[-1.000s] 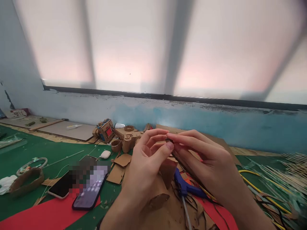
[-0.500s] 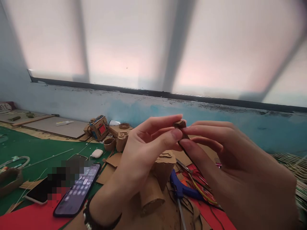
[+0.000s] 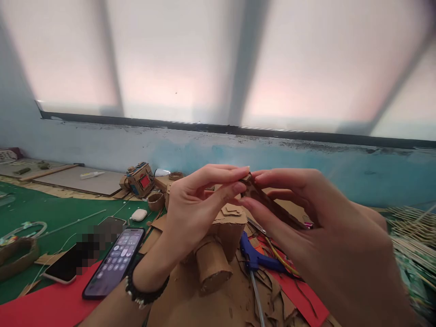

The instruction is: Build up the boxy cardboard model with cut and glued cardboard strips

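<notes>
Both hands are raised over the table and meet at a small brown cardboard piece (image 3: 250, 187). My left hand (image 3: 197, 206) pinches its left end between thumb and forefinger. My right hand (image 3: 306, 213) grips it from the right with thumb below and fingers above; a cardboard strip runs back under the right fingers. Below the hands stands a cardboard model (image 3: 218, 245) with a rolled tube at its front. A blue glue gun (image 3: 254, 260) lies just to its right.
A lit phone (image 3: 116, 262) and a second dark phone (image 3: 63, 271) lie on red paper at the left, with a white earbud case (image 3: 139, 215) behind. Small cardboard models (image 3: 140, 178) stand by the wall. Cardboard scraps, wires and thin sticks (image 3: 408, 236) crowd the right side.
Both hands have stayed joined on the cardboard piece and shifted slightly, fingers re-pinching it. The view has swung left and down, showing more of the cardboard model and my left wrist's bracelet.
</notes>
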`<state>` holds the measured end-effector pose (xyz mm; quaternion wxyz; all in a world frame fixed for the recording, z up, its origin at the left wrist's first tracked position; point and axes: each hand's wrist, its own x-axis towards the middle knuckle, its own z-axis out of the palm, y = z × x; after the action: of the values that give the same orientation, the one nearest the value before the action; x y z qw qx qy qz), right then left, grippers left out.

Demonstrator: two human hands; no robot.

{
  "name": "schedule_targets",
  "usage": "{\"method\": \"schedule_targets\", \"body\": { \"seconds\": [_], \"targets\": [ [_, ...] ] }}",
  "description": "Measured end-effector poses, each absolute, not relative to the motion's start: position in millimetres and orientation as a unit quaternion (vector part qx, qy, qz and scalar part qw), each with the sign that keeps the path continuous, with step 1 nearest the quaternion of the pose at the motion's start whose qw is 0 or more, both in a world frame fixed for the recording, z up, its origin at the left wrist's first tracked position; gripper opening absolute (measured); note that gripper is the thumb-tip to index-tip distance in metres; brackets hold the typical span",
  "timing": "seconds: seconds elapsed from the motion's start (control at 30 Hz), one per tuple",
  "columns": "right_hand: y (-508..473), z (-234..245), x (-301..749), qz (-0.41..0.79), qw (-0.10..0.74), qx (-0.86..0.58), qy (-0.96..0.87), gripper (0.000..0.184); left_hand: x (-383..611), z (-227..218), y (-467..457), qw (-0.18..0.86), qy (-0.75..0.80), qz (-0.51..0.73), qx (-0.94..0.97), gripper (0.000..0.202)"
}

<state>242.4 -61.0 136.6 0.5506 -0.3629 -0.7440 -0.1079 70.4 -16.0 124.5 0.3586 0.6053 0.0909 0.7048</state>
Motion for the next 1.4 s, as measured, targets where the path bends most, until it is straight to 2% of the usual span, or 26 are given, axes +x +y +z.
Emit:
{"method": "schedule_targets", "body": {
  "seconds": [0.23,0.43,0.8,0.9,1.0,1.07,1.2,1.4],
  "targets": [
    [-66,141,237,-0.150,0.526,-0.349,-0.761,0.013,73,120,-14,0.315,0.098,0.725,0.604,0.014],
    [-61,141,242,-0.067,0.562,-0.353,-0.745,0.013,74,119,-14,0.329,0.087,0.732,0.591,0.010],
    [-55,141,242,-0.013,0.558,-0.346,-0.754,0.018,72,114,-6,0.379,0.096,0.709,0.587,0.010],
    [-52,141,248,0.029,0.521,-0.354,-0.776,0.023,66,115,0,0.383,0.112,0.701,0.591,0.009],
    [-48,143,257,0.028,0.445,-0.366,-0.817,0.042,57,119,4,0.367,0.139,0.705,0.591,0.008],
    [-46,144,263,0.011,0.400,-0.371,-0.838,0.049,50,122,4,0.354,0.160,0.709,0.588,0.007],
    [-45,144,266,-0.014,0.350,-0.361,-0.864,0.040,40,129,2,0.345,0.191,0.686,0.611,0.006],
    [-48,145,265,-0.035,0.346,-0.378,-0.858,0.036,38,126,5,0.377,0.187,0.646,0.637,0.012]
  ]
}}
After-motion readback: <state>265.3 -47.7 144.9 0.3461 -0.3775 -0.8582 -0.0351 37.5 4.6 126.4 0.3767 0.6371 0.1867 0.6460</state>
